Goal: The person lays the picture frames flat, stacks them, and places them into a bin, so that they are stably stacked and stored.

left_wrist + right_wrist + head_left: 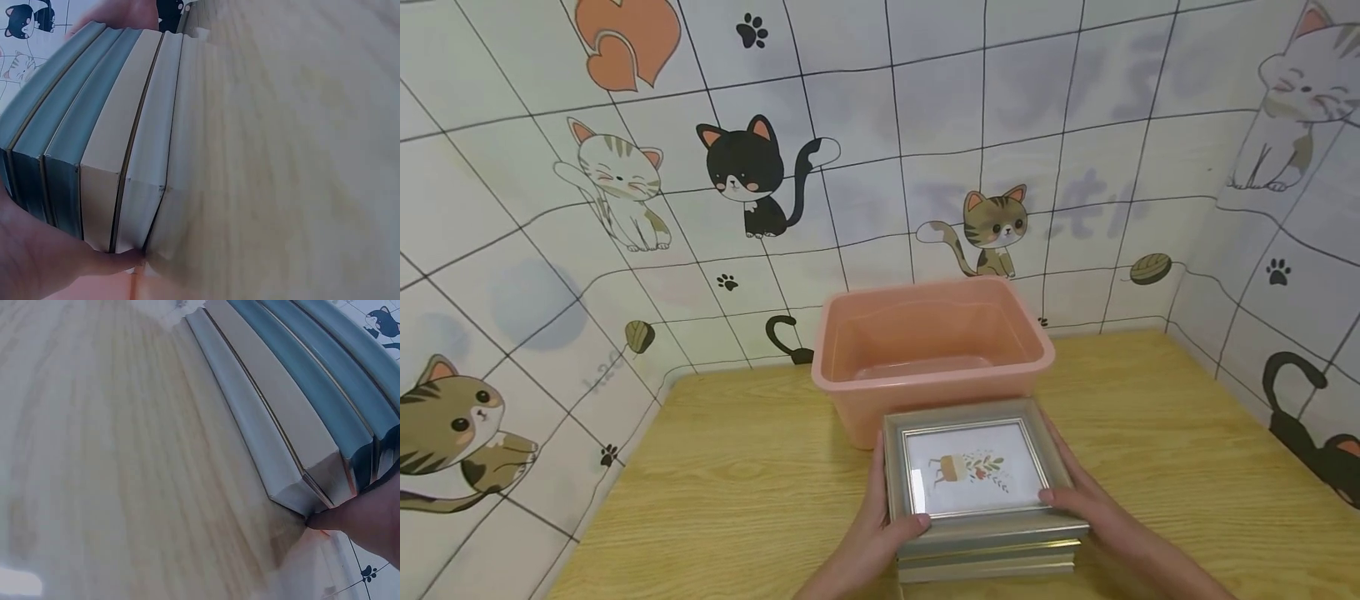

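Note:
In the head view a stack of picture frames lies at the front middle, between my two hands. The top frame (pixel 988 528) has a silver-grey border and a print of a potted plant under its pane. My left hand (pixel 874 521) grips the stack's left side, thumb over the top frame's front edge. From the right, my right hand (pixel 1093 504) holds the opposite side, its thumb also on the border. Several frame edges (pixel 94 103), teal, cream and whitish, show pressed together in the left wrist view. Most fingers are hidden by the stack.
A pink plastic bin (pixel 936 385) stands right behind the stack, close to the back wall; what shows of its inside holds nothing. The wood-grain table (pixel 737 475) extends to both sides. Walls (pixel 865 108) with printed cats and grid lines enclose it at the back and sides.

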`<action>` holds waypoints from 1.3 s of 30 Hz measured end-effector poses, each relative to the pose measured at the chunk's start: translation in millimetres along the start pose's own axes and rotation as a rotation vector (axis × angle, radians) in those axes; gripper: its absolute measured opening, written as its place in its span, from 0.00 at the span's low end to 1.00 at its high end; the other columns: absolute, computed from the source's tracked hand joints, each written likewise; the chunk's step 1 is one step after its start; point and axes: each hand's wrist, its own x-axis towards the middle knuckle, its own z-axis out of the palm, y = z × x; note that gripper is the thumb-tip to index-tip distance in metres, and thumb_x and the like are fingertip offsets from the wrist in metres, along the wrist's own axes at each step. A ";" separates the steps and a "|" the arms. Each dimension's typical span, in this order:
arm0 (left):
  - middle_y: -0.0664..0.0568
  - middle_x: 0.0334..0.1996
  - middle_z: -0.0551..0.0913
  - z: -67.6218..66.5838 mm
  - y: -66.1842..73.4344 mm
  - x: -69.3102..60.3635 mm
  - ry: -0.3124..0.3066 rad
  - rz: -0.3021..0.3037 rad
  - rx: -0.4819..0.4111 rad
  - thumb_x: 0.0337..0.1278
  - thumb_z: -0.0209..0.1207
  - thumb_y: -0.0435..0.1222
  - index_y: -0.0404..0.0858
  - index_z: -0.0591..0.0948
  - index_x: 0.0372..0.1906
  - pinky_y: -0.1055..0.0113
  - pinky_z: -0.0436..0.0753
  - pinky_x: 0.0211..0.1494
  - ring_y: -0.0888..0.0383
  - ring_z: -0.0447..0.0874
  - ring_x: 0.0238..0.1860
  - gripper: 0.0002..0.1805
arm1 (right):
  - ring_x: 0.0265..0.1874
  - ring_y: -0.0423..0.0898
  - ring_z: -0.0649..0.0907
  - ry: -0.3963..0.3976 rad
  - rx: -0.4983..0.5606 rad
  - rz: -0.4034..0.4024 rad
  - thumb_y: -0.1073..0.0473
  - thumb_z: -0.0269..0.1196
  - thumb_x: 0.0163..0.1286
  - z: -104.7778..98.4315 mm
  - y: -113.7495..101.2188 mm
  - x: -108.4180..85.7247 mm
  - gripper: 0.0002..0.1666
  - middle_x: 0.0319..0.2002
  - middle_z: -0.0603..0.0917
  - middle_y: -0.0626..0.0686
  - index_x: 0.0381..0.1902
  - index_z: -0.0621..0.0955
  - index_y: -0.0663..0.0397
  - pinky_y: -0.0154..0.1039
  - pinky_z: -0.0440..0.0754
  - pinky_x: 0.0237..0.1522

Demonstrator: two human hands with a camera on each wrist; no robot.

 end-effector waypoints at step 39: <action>0.43 0.80 0.43 12.0 79.5 -14.1 0.084 -0.102 -0.053 0.61 0.60 0.41 0.63 0.31 0.82 0.40 0.52 0.72 0.43 0.55 0.72 0.58 | 0.64 0.61 0.49 0.064 0.064 0.093 0.65 0.51 0.69 13.0 -58.0 -19.1 0.58 0.79 0.30 0.57 0.80 0.34 0.14 0.48 0.69 0.52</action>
